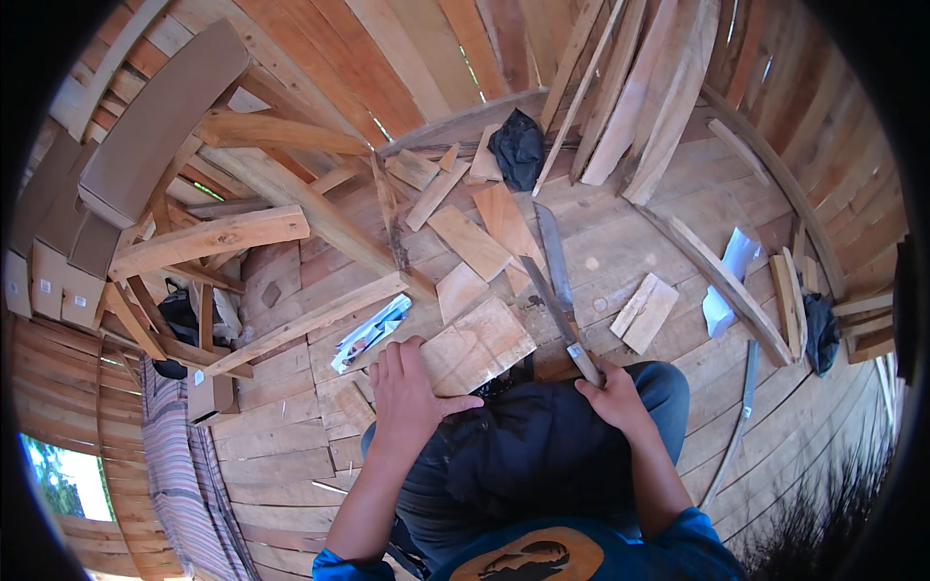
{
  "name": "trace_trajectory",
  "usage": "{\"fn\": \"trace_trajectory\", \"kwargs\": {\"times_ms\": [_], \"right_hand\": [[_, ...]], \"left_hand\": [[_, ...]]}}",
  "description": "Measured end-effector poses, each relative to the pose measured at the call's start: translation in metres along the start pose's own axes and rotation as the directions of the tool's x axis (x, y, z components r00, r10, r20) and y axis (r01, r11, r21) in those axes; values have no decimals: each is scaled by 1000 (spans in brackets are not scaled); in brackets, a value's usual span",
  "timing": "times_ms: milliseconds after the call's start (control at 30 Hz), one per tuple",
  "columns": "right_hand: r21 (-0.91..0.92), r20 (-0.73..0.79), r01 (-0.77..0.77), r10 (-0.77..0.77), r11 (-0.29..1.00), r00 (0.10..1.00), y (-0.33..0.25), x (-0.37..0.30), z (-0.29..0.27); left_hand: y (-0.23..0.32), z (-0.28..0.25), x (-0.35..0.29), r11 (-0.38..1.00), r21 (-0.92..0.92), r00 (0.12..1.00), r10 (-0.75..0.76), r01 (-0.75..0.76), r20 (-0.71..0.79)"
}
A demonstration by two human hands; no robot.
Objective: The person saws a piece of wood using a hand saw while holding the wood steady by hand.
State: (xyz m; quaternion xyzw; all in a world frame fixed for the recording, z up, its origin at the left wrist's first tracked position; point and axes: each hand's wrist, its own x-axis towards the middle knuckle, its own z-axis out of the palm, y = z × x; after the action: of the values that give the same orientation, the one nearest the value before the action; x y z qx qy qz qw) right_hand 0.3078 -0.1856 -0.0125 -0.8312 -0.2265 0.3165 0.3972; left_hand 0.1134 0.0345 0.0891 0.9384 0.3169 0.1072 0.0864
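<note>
Blue tan-print top [620,556] nearest cam. Pale rectangular wooden board [484,341] by far edge of dark-clothed lap [542,426]. L hand [402,392] part-spread on its left end; R hand [608,392] curled round handle, long steel knife [549,305]. Board slips, L thumb cd get cut.

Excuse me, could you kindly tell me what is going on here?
A person has the left hand at the left end of a short wooden board, its thumb along the near edge. The right hand holds a long, narrow-bladed tool by its handle, the blade pointing away from the person, just to the right of the board. Farther out, wood offcuts and a second long grey blade lie on the plank floor.
</note>
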Motion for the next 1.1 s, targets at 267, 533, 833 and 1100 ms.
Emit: {"fn": "trace_trajectory", "kwargs": {"times_ms": [267, 533, 833, 1100], "right_hand": [[-46, -21, 26, -27, 999, 999, 14, 6, 8], [-7, -26, 94, -94, 996, 995, 22, 7, 16], [12, -53, 122, -121, 992, 991, 25, 6, 17], [-26, -62, 124, -125, 992, 990, 26, 5, 17]], "left_hand": [[-18, -9, 3, 845, -503, 976, 92, -182, -199], [-9, -8, -23, -348, -928, 989, 7, -133, -144], [11, -11, -39, -749, -652, 983, 181, 118, -30], [15, -19, -38, -653, -743, 977, 212, 147, 8]]}}
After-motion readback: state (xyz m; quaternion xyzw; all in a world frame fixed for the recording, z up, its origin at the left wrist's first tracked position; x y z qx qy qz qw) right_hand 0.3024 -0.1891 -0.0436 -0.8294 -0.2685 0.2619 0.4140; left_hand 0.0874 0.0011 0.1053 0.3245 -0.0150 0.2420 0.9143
